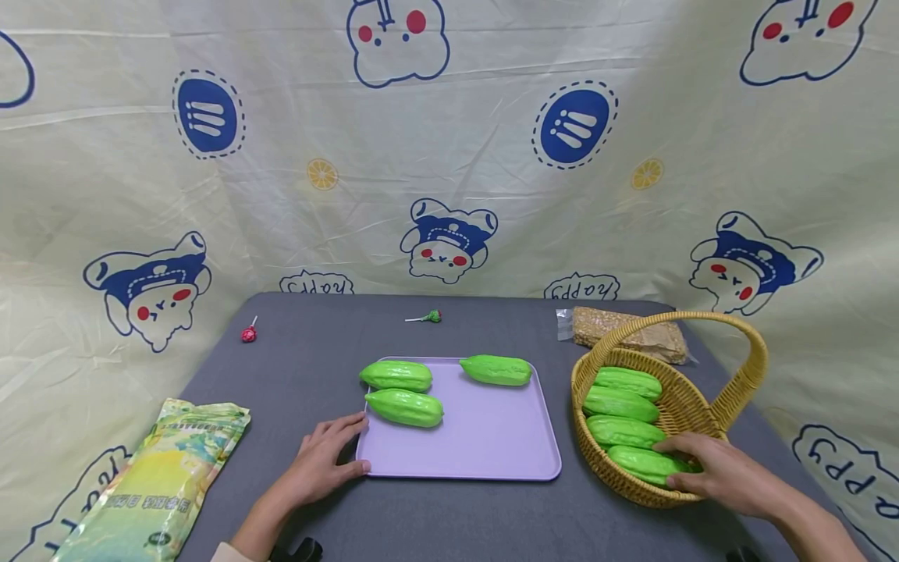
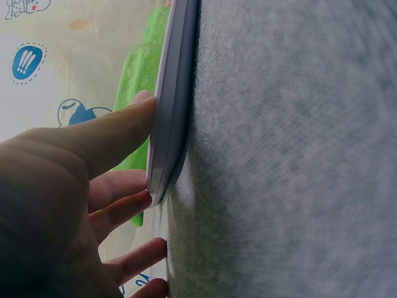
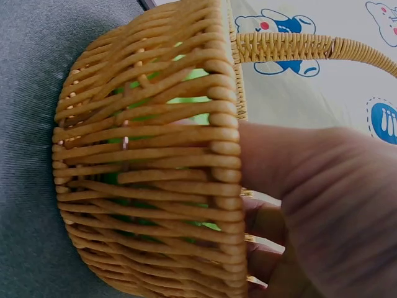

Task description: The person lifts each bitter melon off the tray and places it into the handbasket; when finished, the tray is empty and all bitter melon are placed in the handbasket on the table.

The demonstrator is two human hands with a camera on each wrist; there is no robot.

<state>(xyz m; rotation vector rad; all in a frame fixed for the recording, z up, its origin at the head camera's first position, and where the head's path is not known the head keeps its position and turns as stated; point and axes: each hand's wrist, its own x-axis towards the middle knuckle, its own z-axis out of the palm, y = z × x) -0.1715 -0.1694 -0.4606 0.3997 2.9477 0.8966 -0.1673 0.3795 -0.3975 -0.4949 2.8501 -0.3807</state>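
In the head view, my left hand (image 1: 325, 457) rests at the left edge of a light purple tray (image 1: 492, 437), thumb at the near corner and fingers farther up. The left wrist view shows its thumb (image 2: 127, 127) against the tray's rim (image 2: 170, 105), the other fingers spread. My right hand (image 1: 716, 472) reaches into a wicker basket (image 1: 597, 460) and grips the right end of the nearest green bitter melon (image 1: 642, 462), between thumb and fingers. In the right wrist view, the basket's woven wall (image 3: 149, 161) hides most of that grip. Several more bitter melons (image 1: 621, 402) lie beside it.
On the tray lie two bitter melons (image 1: 403, 407) at the left and another (image 1: 495, 370) at the back right. A packaged brown block (image 1: 625, 332) sits behind the basket. Two lollipops (image 1: 249, 333) lie farther back; a yellow-green bag (image 1: 154, 484) lies front left.
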